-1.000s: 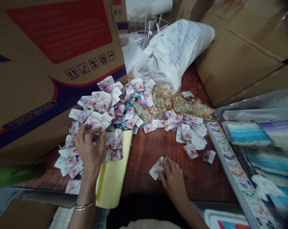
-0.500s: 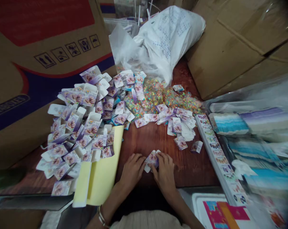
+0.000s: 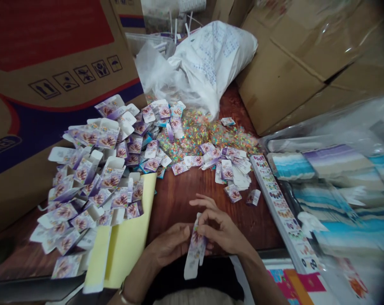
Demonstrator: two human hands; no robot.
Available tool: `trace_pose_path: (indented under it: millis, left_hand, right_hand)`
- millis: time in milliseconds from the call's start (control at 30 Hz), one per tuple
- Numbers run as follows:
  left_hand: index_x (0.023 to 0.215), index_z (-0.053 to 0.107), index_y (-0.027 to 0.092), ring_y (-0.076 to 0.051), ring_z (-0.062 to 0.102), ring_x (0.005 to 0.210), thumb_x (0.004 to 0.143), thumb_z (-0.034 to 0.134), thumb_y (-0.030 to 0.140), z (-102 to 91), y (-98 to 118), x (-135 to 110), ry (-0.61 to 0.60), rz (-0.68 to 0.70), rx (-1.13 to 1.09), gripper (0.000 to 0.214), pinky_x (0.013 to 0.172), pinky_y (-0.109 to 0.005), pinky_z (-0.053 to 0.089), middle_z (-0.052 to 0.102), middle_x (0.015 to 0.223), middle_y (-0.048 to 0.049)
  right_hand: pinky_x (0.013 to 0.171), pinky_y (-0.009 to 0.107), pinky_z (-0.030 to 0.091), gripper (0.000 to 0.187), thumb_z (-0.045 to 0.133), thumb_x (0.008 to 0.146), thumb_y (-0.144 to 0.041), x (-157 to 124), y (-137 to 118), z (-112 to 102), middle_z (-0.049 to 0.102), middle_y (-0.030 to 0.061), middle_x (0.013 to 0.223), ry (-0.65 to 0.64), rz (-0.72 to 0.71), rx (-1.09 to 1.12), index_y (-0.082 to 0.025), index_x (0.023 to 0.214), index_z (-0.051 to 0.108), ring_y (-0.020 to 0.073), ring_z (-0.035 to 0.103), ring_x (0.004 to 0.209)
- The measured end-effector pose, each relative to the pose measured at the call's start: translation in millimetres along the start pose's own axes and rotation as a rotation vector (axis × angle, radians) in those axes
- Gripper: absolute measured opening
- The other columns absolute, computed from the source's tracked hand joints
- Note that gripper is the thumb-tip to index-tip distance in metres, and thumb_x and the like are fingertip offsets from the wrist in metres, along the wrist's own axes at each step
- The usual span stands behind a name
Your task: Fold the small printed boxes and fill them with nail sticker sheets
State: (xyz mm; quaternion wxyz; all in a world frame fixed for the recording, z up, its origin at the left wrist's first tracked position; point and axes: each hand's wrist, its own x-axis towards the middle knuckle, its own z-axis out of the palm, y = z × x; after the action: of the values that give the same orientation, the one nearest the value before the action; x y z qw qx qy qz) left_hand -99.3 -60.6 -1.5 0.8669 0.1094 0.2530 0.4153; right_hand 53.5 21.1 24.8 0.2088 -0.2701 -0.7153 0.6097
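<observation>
Both hands hold one small flat-folded carton (image 3: 194, 250), white with a purple printed panel, lifted just above the near edge of the wooden table (image 3: 179, 203). My left hand (image 3: 171, 243) grips its left side. My right hand (image 3: 222, 231) pinches its top with thumb and forefinger, the other fingers spread. A big heap of the same little cartons (image 3: 96, 169) lies to the left. A smaller stack of flat ones (image 3: 233, 167) lies ahead to the right.
A yellow sheet (image 3: 128, 241) lies under the heap's near edge. Small multicoloured pieces (image 3: 204, 133) are strewn in front of a white plastic bag (image 3: 207, 63). Large cardboard boxes (image 3: 52, 76) stand left and right (image 3: 293, 72). Wrapped printed packs (image 3: 332, 178) fill the right side.
My left hand left the heap and joined the right at the carton. Both hands then lifted the carton off the table and turned it upright near the edge.
</observation>
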Motion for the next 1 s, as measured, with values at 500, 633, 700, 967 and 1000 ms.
trace_pose_path:
  millis: [500,633,700,967,1000]
  left_hand:
    - [0.097,0.062,0.014,-0.012,0.058,0.073,0.075,0.063,0.039,18.8,7,8,0.468,0.197,0.255,0.034,0.065,-0.021,0.044,0.065,0.085,-0.0040]
    - [0.119,0.046,0.018,-0.019,0.056,0.099,0.084,0.048,0.045,23.2,4,19,0.781,0.499,0.562,0.044,0.082,-0.029,0.044,0.058,0.113,-0.0078]
    - [0.125,0.039,0.020,-0.019,0.051,0.110,0.085,0.043,0.044,22.9,3,23,0.893,0.631,0.694,0.047,0.089,-0.030,0.042,0.051,0.124,-0.0083]
    - [0.099,0.051,0.018,-0.017,0.059,0.080,0.085,0.036,0.048,24.5,8,23,1.015,0.589,0.779,0.036,0.068,-0.028,0.048,0.061,0.097,-0.0066]
    - [0.099,0.050,0.018,-0.017,0.059,0.079,0.085,0.036,0.048,25.6,8,23,1.031,0.598,0.766,0.036,0.068,-0.028,0.048,0.061,0.095,-0.0060]
  right_hand:
    - [0.094,0.039,0.042,0.015,0.059,0.080,-0.024,-3,10,9,0.054,0.0065,0.122,0.376,0.081,0.024,-0.023,0.094,0.061,0.0201,0.053,0.110]
    - [0.082,0.032,0.051,0.032,0.055,0.083,-0.025,-8,20,43,0.065,0.0060,0.104,0.597,0.124,0.076,-0.024,0.115,0.053,0.0175,0.062,0.092]
    - [0.084,0.031,0.050,0.032,0.051,0.085,-0.023,-6,19,52,0.063,0.0060,0.108,0.593,0.079,0.040,-0.024,0.117,0.053,0.0177,0.061,0.097]
    - [0.087,0.029,0.049,0.037,0.051,0.085,-0.020,8,12,54,0.062,0.0044,0.115,0.611,-0.053,-0.026,-0.026,0.121,0.053,0.0181,0.059,0.104]
    - [0.085,0.029,0.050,0.038,0.050,0.085,-0.020,9,11,55,0.063,0.0046,0.113,0.627,-0.052,-0.004,-0.026,0.123,0.051,0.0180,0.060,0.102]
